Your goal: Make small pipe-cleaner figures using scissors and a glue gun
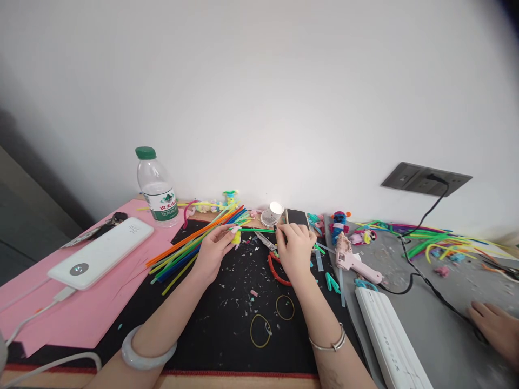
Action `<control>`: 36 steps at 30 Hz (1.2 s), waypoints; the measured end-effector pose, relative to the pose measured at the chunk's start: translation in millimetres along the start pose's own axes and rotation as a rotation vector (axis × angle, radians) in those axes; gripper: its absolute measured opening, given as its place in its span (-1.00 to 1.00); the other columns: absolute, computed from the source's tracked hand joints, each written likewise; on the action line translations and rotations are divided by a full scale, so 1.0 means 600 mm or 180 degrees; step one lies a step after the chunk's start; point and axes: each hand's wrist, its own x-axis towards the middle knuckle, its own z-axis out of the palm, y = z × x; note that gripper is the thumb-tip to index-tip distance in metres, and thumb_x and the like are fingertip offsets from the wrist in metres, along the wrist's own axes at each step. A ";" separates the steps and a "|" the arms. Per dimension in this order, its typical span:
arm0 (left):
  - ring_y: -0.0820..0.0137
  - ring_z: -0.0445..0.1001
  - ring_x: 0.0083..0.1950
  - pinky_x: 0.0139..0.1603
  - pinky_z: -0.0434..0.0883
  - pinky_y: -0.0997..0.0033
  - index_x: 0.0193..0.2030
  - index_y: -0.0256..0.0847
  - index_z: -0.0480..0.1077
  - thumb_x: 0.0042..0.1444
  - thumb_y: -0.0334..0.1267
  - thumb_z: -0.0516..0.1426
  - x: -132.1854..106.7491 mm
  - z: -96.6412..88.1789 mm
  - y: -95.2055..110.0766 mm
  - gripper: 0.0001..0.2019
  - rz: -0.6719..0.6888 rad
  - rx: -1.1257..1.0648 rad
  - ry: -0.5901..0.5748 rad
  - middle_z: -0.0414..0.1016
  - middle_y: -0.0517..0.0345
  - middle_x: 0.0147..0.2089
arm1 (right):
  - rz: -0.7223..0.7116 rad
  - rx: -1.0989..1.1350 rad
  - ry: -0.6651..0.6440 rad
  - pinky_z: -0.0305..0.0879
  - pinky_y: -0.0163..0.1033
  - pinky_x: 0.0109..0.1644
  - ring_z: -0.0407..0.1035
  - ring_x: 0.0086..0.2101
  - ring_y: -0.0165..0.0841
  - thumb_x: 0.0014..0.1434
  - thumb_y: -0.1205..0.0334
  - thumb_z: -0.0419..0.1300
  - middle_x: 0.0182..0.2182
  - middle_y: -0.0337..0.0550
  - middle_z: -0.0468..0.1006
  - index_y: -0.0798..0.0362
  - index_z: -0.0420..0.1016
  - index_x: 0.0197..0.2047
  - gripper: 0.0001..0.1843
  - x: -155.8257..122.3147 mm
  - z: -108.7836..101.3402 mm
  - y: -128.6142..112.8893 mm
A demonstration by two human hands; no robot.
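Pale, plain wall rises behind the bench (206, 381), with a dark socket panel (425, 179) on it at the right and a black cable running down from it. On the black mat (227, 337), strewn with scraps, the person's two hands work side by side. The left hand (214, 249) is closed to a pinch, thumb against fingers, with a small yellow piece (237, 238) at its tips. From there a green stem (257, 230) stretches across to the right hand (292, 249), whose fingers are bent and drawn together on its other end; the grip is small from where I stand, so I can't make out exactly how the stem meets the yellow piece.

Red-handled scissors (277, 272) lie partly under the right hand, and two rubber bands (277, 309) rest nearer on the mat. Just beside the left hand, a bundle of coloured stems (182, 249) slants across the mat's left edge. Farther back stand a paper cup (272, 214) and, next to it, a phone (297, 218).

Over on the left, a white power bank (103, 253) lies on pink paper (95, 316), with a green-capped bottle (158, 186) upright beyond it. To the right are a pink glue gun (357, 263), a white power strip (391, 339) and, at the far right edge, another person's hand (492, 326) resting on the grey surface (440, 346).
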 end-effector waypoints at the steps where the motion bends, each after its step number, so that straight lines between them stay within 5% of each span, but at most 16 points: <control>1: 0.29 0.47 -0.04 -0.01 0.41 0.27 -0.16 -0.19 0.51 -0.17 -0.06 0.35 0.000 0.001 -0.001 -0.59 0.0052 0.0081 -0.0004 0.54 0.03 -0.10 | -0.0027 0.0093 -0.0087 -0.07 -0.10 -0.04 0.31 -0.21 -0.25 0.25 0.28 0.10 -0.35 -0.16 0.57 0.04 0.49 -0.30 -0.85 -0.002 0.002 -0.006; 5: 0.26 0.49 -0.04 0.04 0.39 0.25 -0.18 -0.21 0.51 -0.15 -0.08 0.34 -0.003 0.003 -0.006 -0.62 0.0266 0.0355 -0.0165 0.57 0.03 -0.14 | -0.0334 0.0580 -0.0612 -0.02 -0.11 0.05 0.37 -0.19 -0.27 0.27 0.27 0.09 -0.27 -0.15 0.58 0.03 0.47 -0.14 -0.85 -0.015 0.014 -0.036; 8: 0.23 0.50 -0.05 0.04 0.39 0.24 -0.19 -0.21 0.52 -0.14 -0.09 0.33 -0.005 0.005 -0.008 -0.64 0.0329 0.0510 -0.0302 0.58 0.00 -0.15 | -0.0398 0.0909 -0.0885 0.14 -0.24 -0.14 0.39 -0.27 -0.32 0.30 0.29 0.03 -0.30 -0.14 0.55 0.04 0.48 -0.16 -0.81 -0.023 0.019 -0.048; 15: 0.17 0.49 -0.02 0.03 0.40 0.20 -0.19 -0.19 0.53 -0.11 -0.11 0.32 -0.013 0.011 -0.003 -0.67 0.0189 0.0578 -0.0602 0.57 -0.02 -0.11 | -0.0060 0.1173 -0.0656 0.14 -0.32 -0.38 0.28 -0.46 -0.37 0.28 0.23 0.03 -0.52 -0.22 0.35 0.03 0.51 -0.41 -0.71 -0.024 0.019 -0.046; 36: 0.21 0.50 0.05 0.13 0.40 0.21 -0.16 -0.16 0.58 -0.16 -0.19 0.37 -0.011 0.005 -0.005 -0.65 -0.0324 0.0009 -0.0804 0.57 -0.03 0.00 | 0.0086 0.1515 -0.0719 0.14 -0.33 -0.39 0.31 -0.48 -0.39 0.21 0.25 0.08 -0.55 -0.24 0.38 0.04 0.55 -0.41 -0.75 -0.010 0.012 -0.030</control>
